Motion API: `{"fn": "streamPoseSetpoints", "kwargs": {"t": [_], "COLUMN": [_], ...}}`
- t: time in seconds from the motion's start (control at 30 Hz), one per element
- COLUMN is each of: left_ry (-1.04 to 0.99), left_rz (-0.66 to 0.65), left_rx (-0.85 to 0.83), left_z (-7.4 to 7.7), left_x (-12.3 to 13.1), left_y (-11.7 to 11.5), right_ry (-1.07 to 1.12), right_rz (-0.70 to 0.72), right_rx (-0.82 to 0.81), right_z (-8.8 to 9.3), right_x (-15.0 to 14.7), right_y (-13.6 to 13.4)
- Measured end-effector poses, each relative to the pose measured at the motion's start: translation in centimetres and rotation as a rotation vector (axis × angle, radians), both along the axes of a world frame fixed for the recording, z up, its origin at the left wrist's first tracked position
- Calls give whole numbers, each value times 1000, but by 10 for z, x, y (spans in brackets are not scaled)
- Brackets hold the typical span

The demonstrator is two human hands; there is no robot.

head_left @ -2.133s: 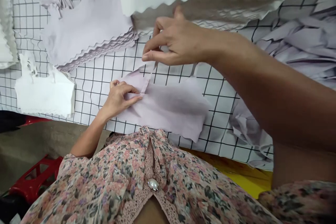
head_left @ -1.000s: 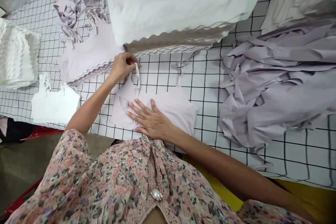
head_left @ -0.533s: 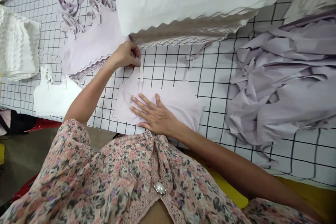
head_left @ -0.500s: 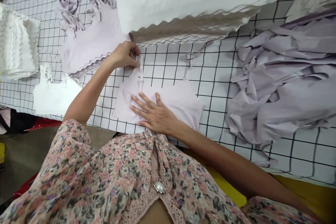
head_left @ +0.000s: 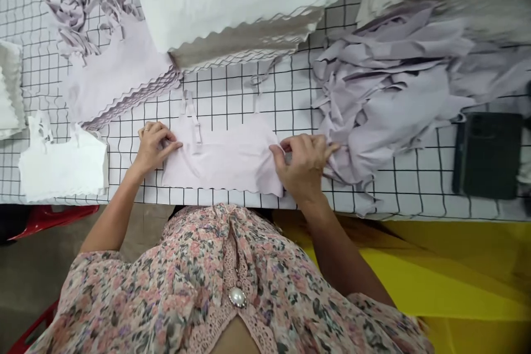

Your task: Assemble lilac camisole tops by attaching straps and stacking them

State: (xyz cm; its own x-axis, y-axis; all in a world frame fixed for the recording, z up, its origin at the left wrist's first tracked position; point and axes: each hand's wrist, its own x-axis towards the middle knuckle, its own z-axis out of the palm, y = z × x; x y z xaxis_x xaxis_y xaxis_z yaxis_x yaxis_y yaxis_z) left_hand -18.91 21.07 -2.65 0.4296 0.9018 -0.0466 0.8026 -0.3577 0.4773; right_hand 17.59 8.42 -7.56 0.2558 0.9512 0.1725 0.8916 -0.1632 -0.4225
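A pale lilac camisole panel (head_left: 219, 163) lies flat at the centre of the frame on a white table sheet printed with a black grid (head_left: 232, 88), its scalloped hem toward the person and two narrow straps pointing up, one with a small slider (head_left: 195, 134). The left hand (head_left: 155, 146) is curled narrowly, its fingertips gathering the panel's left edge. The right hand (head_left: 301, 160) pinches the right edge between thumb and fingers, just beside a crumpled heap of lilac fabric pieces (head_left: 385, 94). Right of that heap lies a dark smartphone (head_left: 487, 155). A thick stack of white scallop-edged cloth (head_left: 232, 0) sits at upper centre, with a stack of lilac scalloped camisole panels (head_left: 120, 77) at upper left. A white camisole panel (head_left: 62, 168) lies at lower left, and a white scalloped stack (head_left: 8, 88) sits at the left edge. A floral blouse (head_left: 166, 287) fills the bottom of the frame.
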Motion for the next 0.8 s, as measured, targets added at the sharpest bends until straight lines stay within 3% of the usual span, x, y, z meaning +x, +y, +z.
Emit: {"fn": "streamPoseSetpoints", "kwargs": {"t": [0.2, 0.4, 0.7, 0.8], "left_ry": [-15, -9, -7, -14], "left_rz": [-39, -21, 2, 14], "left_rx": [-89, -109, -117, -110], "left_z": [12, 14, 16, 15], "left_x": [-1, -3, -8, -11], "left_y": [12, 15, 12, 15], "right_ry": [-2, 79, 73, 17], "right_rz": [207, 303, 285, 211], "right_rx": [-50, -117, -131, -121], "right_z": [8, 18, 14, 17], "right_x": [9, 26, 32, 31], "right_y": [15, 24, 28, 29]}}
